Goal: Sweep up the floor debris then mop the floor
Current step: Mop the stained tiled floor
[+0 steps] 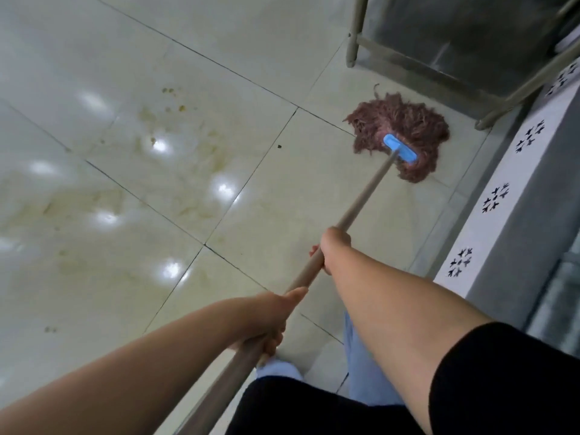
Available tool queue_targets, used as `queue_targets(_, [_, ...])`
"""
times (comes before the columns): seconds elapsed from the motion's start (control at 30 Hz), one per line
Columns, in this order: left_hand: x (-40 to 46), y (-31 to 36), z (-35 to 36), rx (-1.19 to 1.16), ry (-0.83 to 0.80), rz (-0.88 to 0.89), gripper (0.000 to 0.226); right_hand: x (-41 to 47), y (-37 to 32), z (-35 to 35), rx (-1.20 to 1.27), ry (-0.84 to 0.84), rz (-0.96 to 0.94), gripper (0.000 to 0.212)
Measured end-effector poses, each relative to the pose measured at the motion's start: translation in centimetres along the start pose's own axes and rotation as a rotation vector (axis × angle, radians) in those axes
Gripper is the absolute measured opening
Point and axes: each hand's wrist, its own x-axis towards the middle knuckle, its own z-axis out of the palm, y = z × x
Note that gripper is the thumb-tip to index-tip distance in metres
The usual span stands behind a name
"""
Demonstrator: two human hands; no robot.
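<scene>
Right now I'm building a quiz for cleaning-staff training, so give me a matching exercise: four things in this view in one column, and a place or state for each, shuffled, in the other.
Column 1
1. mop head
2. right hand
3. left hand
4. yellowish stains

Column 2
A. grips the mop handle lower down, nearer the head
B. spread over the floor tiles, left of the mop
C. lies flat on the floor beside the metal rack's leg
D. grips the handle higher up, nearer the person's body

Pairs: 1-C, 2-A, 3-D, 4-B
</scene>
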Motion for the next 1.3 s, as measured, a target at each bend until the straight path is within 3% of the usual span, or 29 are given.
queue_targets(0.13, [-1.2, -12.8, -1.5, 0.081, 0.043, 0.006, 0.058, -5.0, 11.3, 5.2, -0.041, 0.018, 0.071, 0.037])
queue_targets(0.27, [-3.4, -22.6, -3.3, 0.051, 0.027, -0.131, 0.057, -10.2, 19.8, 9.2, 0.052, -0.087, 0.207, 0.039])
queue_targets(0.43, [-4.6, -26.2, -4.3, 0.025, -0.018, -0.201, 0.06, -12.0, 22.2, 10.7, 0.219, -0.112, 0.277, 0.022])
queue_targets(0.5, [-4.3, -25.4, -3.9, 0.023, -0.014, -0.195, 0.06, -11.4, 21.8, 10.4, 0.253, -0.07, 0.283, 0.02])
queue_targets(0.63, [-3.7, -22.7, -2.7, 0.091, 0.022, -0.27, 0.063, -10.1, 20.2, 8.9, 0.304, -0.064, 0.297, 0.036])
queue_targets(0.77, [-2.4, -16.4, -0.9, 0.093, 0.027, -0.277, 0.064, -6.6, 15.5, 5.2, 0.332, -0.045, 0.254, 0.035])
queue_targets(1.13, [6.1, 8.8, 4.5, 0.067, 0.031, 0.059, 0.059, 8.9, -5.4, -8.1, 0.235, 0.02, 0.126, 0.038])
queue_targets(1.3, [9.2, 12.5, 5.5, -0.082, -0.058, 0.091, 0.063, 12.2, -8.5, -10.4, 0.23, -0.007, 0.075, 0.04])
